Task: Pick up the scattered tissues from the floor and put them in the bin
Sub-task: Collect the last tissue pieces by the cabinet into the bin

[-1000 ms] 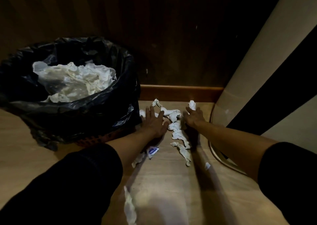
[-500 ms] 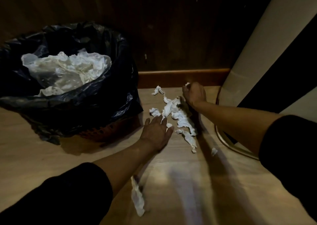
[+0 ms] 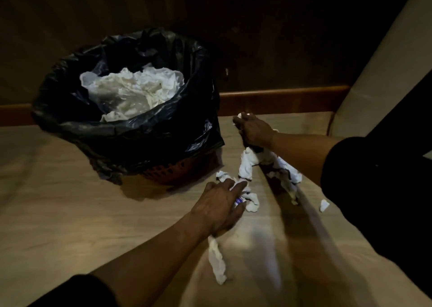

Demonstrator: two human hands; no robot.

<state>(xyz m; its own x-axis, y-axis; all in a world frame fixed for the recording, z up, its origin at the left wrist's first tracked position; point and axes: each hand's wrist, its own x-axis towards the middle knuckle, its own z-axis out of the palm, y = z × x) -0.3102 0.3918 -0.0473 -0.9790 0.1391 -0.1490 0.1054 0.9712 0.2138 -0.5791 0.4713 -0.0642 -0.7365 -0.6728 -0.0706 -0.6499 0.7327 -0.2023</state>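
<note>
The bin (image 3: pixel 163 171) is a red basket lined with a black bag (image 3: pixel 131 128) that holds white crumpled paper and clear plastic. White tissues (image 3: pixel 246 164) lie scattered on the wooden floor to its right. My right hand (image 3: pixel 254 131) is closed on a bunch of tissues near the skirting, with a tip of white showing above the fingers. My left hand (image 3: pixel 219 207) lies flat over tissues and a small wrapper (image 3: pixel 239 200), fingers spread. A long twisted tissue (image 3: pixel 217 262) lies close to my left forearm.
A dark wooden wall with a reddish skirting board (image 3: pixel 282 100) runs behind. A pale object with a rounded metal base (image 3: pixel 364 79) stands at the right. A small tissue scrap (image 3: pixel 324 205) lies by my right sleeve.
My right hand closed around tissues and moved left toward the bin. My left hand drew back from the bin's side onto the nearer tissues. The view shifted, so the bin sits more central.
</note>
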